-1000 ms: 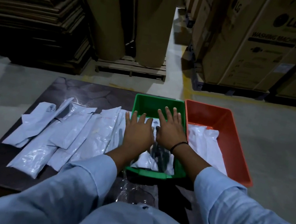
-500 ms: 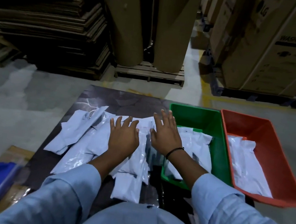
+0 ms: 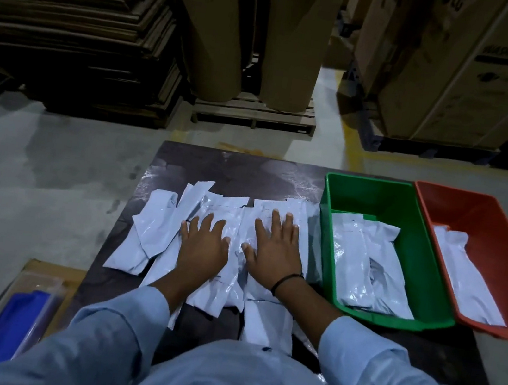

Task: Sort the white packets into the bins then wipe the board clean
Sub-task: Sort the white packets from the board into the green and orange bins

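Observation:
Several white packets (image 3: 153, 229) lie overlapping on the dark board (image 3: 242, 170). My left hand (image 3: 204, 247) rests flat on the packets, fingers spread, holding nothing. My right hand (image 3: 274, 252), with a black wristband, lies flat on the packets just to its right, fingers apart too. To the right stands a green bin (image 3: 416, 251) with a few white packets (image 3: 363, 269) inside. Beside it, a red bin (image 3: 502, 251) holds white packets (image 3: 462, 278) as well.
A blue item in clear wrap (image 3: 12, 320) lies on cardboard at the lower left. Beyond the board are stacked flat cardboard (image 3: 72, 30), two big brown rolls (image 3: 220, 20) on a pallet, and large cartons (image 3: 465, 69) at the right.
Both hands moved left, out of the green bin and onto the packets on the board. The view shifted left with them, so the bins now sit further right.

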Demonstrator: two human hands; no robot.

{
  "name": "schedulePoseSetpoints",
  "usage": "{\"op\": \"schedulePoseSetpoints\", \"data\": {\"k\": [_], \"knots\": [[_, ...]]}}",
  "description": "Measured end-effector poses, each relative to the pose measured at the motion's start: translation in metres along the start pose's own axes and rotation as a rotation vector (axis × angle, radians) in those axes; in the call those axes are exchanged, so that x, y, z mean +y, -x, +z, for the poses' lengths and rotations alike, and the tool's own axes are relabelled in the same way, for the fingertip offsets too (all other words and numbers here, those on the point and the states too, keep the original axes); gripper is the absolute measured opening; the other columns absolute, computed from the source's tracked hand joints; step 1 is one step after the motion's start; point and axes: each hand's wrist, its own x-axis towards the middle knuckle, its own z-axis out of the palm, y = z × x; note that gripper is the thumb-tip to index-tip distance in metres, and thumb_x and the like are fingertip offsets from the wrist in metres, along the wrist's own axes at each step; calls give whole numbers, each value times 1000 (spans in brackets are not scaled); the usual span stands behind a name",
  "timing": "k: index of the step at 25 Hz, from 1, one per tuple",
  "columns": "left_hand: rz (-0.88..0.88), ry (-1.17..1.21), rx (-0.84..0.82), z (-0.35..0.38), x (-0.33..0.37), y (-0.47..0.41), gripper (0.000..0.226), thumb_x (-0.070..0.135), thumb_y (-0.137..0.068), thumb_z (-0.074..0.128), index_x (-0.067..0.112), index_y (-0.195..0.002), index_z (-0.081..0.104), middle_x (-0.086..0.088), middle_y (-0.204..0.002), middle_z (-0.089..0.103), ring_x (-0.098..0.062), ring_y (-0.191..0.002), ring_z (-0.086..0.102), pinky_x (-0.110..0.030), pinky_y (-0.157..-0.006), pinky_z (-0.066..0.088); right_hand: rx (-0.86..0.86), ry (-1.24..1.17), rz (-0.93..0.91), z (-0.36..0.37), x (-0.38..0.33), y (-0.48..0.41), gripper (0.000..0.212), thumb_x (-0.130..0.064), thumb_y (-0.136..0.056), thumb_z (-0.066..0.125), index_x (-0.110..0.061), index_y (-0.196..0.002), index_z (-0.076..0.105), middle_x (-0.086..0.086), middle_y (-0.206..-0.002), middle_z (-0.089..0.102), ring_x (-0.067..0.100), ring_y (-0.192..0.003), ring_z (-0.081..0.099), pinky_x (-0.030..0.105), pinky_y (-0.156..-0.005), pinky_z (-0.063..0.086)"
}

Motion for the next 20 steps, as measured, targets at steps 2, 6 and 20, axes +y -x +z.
{"op": "schedulePoseSetpoints", "data": {"k": [2, 6, 20], "knots": [[-8, 42, -23, 6, -9, -1, 61, 48, -102, 43, 21, -156, 32, -14, -167, 20, -40, -151, 23, -55, -124, 10, -8, 47, 47, 9, -5, 3, 71, -59, -94, 32, -19, -153, 26, 22, -162, 7, 47, -148, -2, 60, -119, -1], [26, 102, -78, 17, -23, -8, 71, 54, -100, 44, 19, -158, 24, -17, -168, 13, -41, -152, 20, -54, -125, 15, -18, 88, 91, 26, 6, 12, 75, -63, -92, 32, -19, -153, 28, 20, -163, 9, 46, -148, 1, 66, -116, 8], [207, 157, -124, 30, -23, -17, 66, 58, -99, 43, 32, -158, 25, -8, -170, 9, -40, -153, 19, -54, -123, 17, -26, 74, 163, 39, 8, 31, 71, -52, -95, 37, -21, -156, 18, 14, -165, 1, 40, -150, -3, 62, -112, 28]]}}
